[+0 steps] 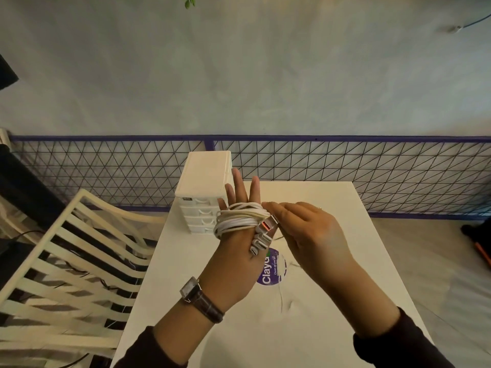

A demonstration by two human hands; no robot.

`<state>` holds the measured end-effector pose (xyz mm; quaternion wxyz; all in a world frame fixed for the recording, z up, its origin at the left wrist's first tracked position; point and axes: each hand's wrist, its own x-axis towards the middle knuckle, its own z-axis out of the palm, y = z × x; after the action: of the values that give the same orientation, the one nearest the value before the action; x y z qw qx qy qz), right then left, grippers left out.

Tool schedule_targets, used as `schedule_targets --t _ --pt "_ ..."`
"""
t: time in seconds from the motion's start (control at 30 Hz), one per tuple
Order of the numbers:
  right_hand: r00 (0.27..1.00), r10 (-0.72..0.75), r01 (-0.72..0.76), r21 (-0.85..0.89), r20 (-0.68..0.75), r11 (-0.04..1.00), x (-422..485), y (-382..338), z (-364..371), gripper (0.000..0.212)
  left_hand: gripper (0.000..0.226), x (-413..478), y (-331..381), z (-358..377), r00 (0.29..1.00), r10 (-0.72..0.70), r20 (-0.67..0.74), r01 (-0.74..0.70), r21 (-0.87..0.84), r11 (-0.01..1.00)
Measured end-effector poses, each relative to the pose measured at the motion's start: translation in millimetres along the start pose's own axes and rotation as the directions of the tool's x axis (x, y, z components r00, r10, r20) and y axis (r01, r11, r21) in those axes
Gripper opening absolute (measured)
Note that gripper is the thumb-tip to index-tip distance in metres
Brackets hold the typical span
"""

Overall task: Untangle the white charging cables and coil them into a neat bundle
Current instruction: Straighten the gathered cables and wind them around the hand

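Note:
The white charging cables point(239, 221) are wound in several loops around the straight, upright fingers of my left hand point(236, 251), held above the white table point(332, 301). Several metal plug ends point(260, 243) hang bunched at my left thumb, which holds them against the hand. My right hand point(305, 235) is just right of the coil. Its fingertips pinch a USB plug with an orange insert point(268, 224) at the coil's right side. A thin loose strand point(280, 293) trails down to the table.
A small white drawer unit point(204, 181) stands at the table's far left corner, just behind my left hand. A purple round sticker point(271, 272) lies on the table under my hands. A white slatted chair point(66, 261) is at the left, and a wire mesh fence point(345, 166) runs behind.

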<state>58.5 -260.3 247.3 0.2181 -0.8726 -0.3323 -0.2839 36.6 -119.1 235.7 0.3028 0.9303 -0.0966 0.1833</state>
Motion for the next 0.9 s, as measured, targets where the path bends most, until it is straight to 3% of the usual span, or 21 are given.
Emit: schedule_targets --t 0.07,0.17,0.3,0.37,0.43,0.53,0.63,0.7,0.77,0.9 --pt "0.993 -0.006 0.005 -0.01 -0.12 1.0 -6.2 2.4 11.1 0.027 0.056 3.2 6.9 8.0 0.997 0.01 -0.073 -0.01 0.002 1.0" --pt "0.957 0.125 -0.088 0.149 -0.263 0.985 -6.9 0.6 17.7 0.025 0.068 9.4 15.5 14.7 0.992 0.014 -0.124 -0.048 -0.275 0.96" --pt "0.904 0.352 -0.26 0.343 -0.241 0.903 -2.4 -10.0 16.7 0.025 0.081 9.9 16.0 17.1 0.978 -0.128 -0.163 -0.002 -0.624 0.782" --pt "0.83 0.533 -0.393 0.504 -0.166 0.769 2.7 -15.4 11.7 0.019 0.078 15.0 14.3 20.1 0.967 -0.165 -0.196 -0.001 -0.649 0.761" --pt "0.741 0.671 -0.488 0.657 -0.037 0.575 5.8 -18.2 7.6 0.012 0.061 14.8 17.4 17.0 0.959 -0.184 -0.214 0.024 -0.589 0.808" --pt "0.676 0.737 -0.494 0.755 0.022 0.431 6.2 -21.6 4.0 0.01 0.06 15.8 20.5 15.2 0.962 -0.202 -0.183 0.046 -0.621 0.783" --pt "0.651 0.755 -0.438 0.771 -0.082 0.462 1.8 -32.3 10.0 0.013 0.058 19.1 18.6 17.1 0.962 -0.193 -0.192 0.025 -0.643 0.765" --pt "0.653 0.735 -0.45 0.686 -0.184 0.571 -2.8 -37.8 19.8 0.002 0.055 16.1 18.8 18.2 0.968 -0.131 -0.212 -0.021 -0.591 0.806" --pt "0.681 0.696 -0.467 0.598 -0.228 0.651 -8.9 -39.2 27.4 0.01 0.048 12.2 19.4 12.7 0.976 -0.139 -0.17 0.002 -0.626 0.78" --pt "0.8 0.6 -0.469 0.607 -0.016 0.642 -12.4 -37.2 23.8 0.019 0.066 16.8 1.0 -0.1 0.971 -0.205 -0.118 0.062 -0.71 0.702"
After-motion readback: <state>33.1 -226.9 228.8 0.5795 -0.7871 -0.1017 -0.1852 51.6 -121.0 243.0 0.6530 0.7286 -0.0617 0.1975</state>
